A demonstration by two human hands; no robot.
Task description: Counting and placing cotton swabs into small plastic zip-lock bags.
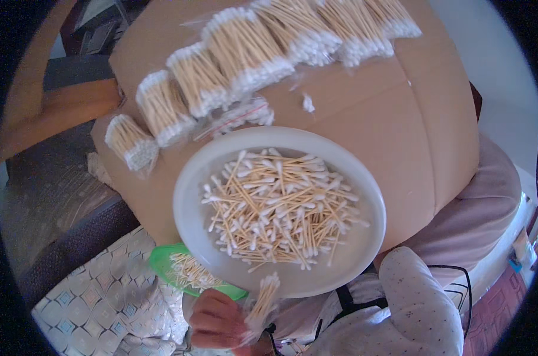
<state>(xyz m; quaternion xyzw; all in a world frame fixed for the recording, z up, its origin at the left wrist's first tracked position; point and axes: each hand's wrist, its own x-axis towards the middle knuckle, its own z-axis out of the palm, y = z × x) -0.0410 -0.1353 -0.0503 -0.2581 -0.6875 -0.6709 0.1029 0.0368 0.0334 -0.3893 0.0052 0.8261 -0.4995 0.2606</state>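
Note:
At the lower middle, my left hand is closed round a small clear plastic bag of cotton swabs, which stands out on its right side. Just above the hand is a wide white bowl. A loose heap of cotton swabs with pale wooden sticks and white tips lies inside it. Partly under the bowl's lower left rim, a green tray holds more loose swabs. A pale dotted sleeve comes in at the lower right, but my right hand does not show.
Filled bags of swabs stand in a slanting row along the far side of the brown cardboard surface. A zip bag with a red strip lies behind the bowl, near a white scrap. Patterned cloth is at lower left.

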